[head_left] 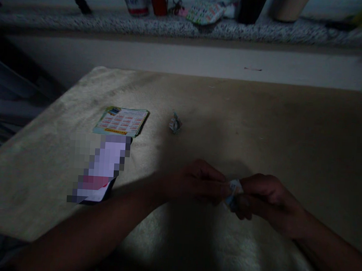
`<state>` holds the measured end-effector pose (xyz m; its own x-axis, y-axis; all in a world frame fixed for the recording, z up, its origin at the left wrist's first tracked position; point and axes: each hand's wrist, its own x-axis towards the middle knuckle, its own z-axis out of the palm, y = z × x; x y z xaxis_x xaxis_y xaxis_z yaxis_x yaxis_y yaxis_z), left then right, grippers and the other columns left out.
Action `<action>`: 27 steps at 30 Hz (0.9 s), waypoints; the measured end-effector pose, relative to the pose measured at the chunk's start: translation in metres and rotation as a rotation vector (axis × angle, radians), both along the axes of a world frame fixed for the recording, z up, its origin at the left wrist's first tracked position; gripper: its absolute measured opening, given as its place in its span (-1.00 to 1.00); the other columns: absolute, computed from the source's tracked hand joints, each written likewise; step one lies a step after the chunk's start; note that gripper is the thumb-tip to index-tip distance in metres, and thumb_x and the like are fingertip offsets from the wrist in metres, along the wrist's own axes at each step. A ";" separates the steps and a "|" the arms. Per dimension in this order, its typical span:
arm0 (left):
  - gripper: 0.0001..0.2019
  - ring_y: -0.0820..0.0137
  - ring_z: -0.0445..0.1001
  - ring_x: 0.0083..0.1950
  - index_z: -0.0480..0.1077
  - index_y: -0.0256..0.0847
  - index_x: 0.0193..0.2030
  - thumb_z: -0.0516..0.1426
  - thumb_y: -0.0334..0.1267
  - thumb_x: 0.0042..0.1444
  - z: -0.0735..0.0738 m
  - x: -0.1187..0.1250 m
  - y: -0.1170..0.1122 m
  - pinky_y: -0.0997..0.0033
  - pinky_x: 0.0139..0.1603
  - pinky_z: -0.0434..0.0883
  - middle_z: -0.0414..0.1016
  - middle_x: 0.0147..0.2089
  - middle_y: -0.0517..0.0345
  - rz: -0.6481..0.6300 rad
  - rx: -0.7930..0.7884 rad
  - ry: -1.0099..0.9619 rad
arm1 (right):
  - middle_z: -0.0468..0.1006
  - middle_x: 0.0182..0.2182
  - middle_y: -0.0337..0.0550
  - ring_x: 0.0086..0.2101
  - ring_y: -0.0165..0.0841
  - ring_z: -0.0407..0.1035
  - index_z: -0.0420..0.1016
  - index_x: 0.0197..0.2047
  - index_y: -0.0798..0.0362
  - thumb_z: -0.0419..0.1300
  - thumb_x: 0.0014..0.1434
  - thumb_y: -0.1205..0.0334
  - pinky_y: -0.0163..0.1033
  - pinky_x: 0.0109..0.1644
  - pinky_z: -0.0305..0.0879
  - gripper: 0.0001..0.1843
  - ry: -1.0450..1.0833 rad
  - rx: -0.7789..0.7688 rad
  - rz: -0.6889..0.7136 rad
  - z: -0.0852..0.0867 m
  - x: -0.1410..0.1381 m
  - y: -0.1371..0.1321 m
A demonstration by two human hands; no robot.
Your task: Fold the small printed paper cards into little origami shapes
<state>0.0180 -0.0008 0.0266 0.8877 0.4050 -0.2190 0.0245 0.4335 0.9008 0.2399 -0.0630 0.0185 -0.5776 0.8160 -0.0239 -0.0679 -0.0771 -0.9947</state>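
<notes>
- One small, pale, blue-marked scrap [234, 191] sits between my hands, toward the near right part of the desk [276, 129]; I cannot tell whether it touches the surface.
- My left hand [201, 181] is nearly closed, thumb and fingers pinching the scrap's left side.
- My right hand [266, 198], fingers curled in, grips the opposite side, the thumb lying near the blue part.
- A crumpled piece [174, 123] of similar look rests alone on the desk, beyond my left hand and well apart from it.
- To its left lies a short stack of printed cards [122, 121], the top one bearing rows of red and white blocks.
- Just on the near side of the cards, a phone [99, 196] lies at a slant, its screen mostly pixelated, near my left forearm.
- Along the speckled ledge [175, 29] behind, a red-and-white can [135, 2], a red container [158, 2] and a patterned packet [203, 13] stand or lie in dim light.
</notes>
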 end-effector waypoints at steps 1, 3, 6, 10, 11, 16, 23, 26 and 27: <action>-0.60 0.62 0.09 -0.58 0.41 -0.34 -0.45 0.22 -0.01 0.20 -0.001 0.000 -0.002 0.57 -0.58 0.06 0.23 -0.58 0.31 0.064 0.049 0.000 | 0.46 -0.54 -0.19 -0.52 -0.49 0.31 0.58 -0.30 0.16 0.19 0.35 0.17 -0.39 -0.47 0.25 -0.73 -0.016 0.013 -0.032 -0.001 0.000 0.000; -0.62 0.59 0.20 -0.52 0.41 -0.34 -0.41 0.21 -0.02 0.22 -0.002 0.001 -0.007 0.56 -0.48 0.19 0.31 -0.52 0.25 0.167 0.142 -0.034 | 0.46 -0.54 -0.19 -0.50 -0.47 0.31 0.57 -0.31 0.14 0.17 0.36 0.15 -0.37 -0.45 0.27 -0.71 -0.048 0.047 -0.107 -0.003 0.000 0.001; -0.69 0.44 0.43 -0.33 0.45 -0.36 -0.26 0.17 -0.08 0.27 -0.003 0.002 -0.014 0.42 -0.22 0.37 0.51 -0.33 0.03 0.246 0.253 -0.089 | 0.45 -0.54 -0.20 -0.49 -0.44 0.32 0.54 -0.36 0.11 0.16 0.36 0.12 -0.34 -0.42 0.30 -0.68 -0.066 0.097 -0.208 -0.004 -0.003 0.001; -0.70 0.47 0.37 -0.36 0.49 -0.36 -0.24 0.09 -0.14 0.33 -0.002 -0.001 -0.015 0.48 -0.29 0.30 0.48 -0.35 0.06 0.233 0.423 -0.020 | 0.43 -0.53 -0.21 -0.50 -0.45 0.29 0.50 -0.38 0.10 0.17 0.36 0.11 -0.34 -0.43 0.27 -0.68 -0.109 0.123 -0.166 -0.005 -0.005 0.001; -0.70 0.50 0.31 -0.41 0.48 -0.36 -0.27 0.10 -0.14 0.32 -0.001 -0.003 -0.013 0.51 -0.35 0.25 0.42 -0.41 0.13 0.222 0.453 -0.002 | 0.43 -0.53 -0.21 -0.50 -0.45 0.28 0.50 -0.38 0.10 0.17 0.35 0.10 -0.34 -0.44 0.26 -0.69 -0.114 0.141 -0.138 -0.005 -0.005 0.002; -0.63 0.56 0.09 -0.51 0.37 -0.31 -0.42 0.12 -0.05 0.28 -0.003 -0.005 -0.007 0.53 -0.47 0.10 0.15 -0.55 0.31 0.081 0.476 0.030 | 0.43 -0.50 -0.21 -0.48 -0.45 0.29 0.50 -0.31 0.13 0.12 0.38 0.12 -0.33 -0.44 0.22 -0.69 -0.180 0.208 -0.068 -0.005 -0.005 0.003; -0.65 0.55 0.12 -0.48 0.33 -0.28 -0.40 0.03 -0.10 0.34 -0.005 -0.002 -0.008 0.52 -0.46 0.11 0.15 -0.52 0.29 0.016 0.561 0.031 | 0.38 -0.57 -0.29 -0.55 -0.53 0.25 0.44 -0.41 0.12 0.13 0.36 0.32 -0.37 -0.48 0.15 -0.73 -0.182 0.347 -0.088 -0.001 -0.009 0.002; -0.66 0.52 0.25 -0.45 0.38 -0.29 -0.36 -0.02 -0.14 0.36 -0.001 -0.001 -0.010 0.51 -0.39 0.19 0.30 -0.47 0.21 0.018 0.651 0.041 | 0.41 -0.60 -0.26 -0.58 -0.51 0.31 0.45 -0.44 0.13 0.13 0.36 0.31 -0.35 -0.51 0.16 -0.69 -0.201 0.368 -0.093 0.002 -0.009 0.001; -0.65 0.51 0.28 -0.44 0.39 -0.29 -0.36 -0.03 -0.14 0.36 0.000 -0.001 -0.011 0.51 -0.38 0.21 0.33 -0.45 0.18 0.017 0.674 0.052 | 0.43 -0.60 -0.25 -0.58 -0.50 0.33 0.46 -0.45 0.13 0.12 0.37 0.31 -0.35 -0.51 0.17 -0.68 -0.207 0.355 -0.089 0.002 -0.009 0.001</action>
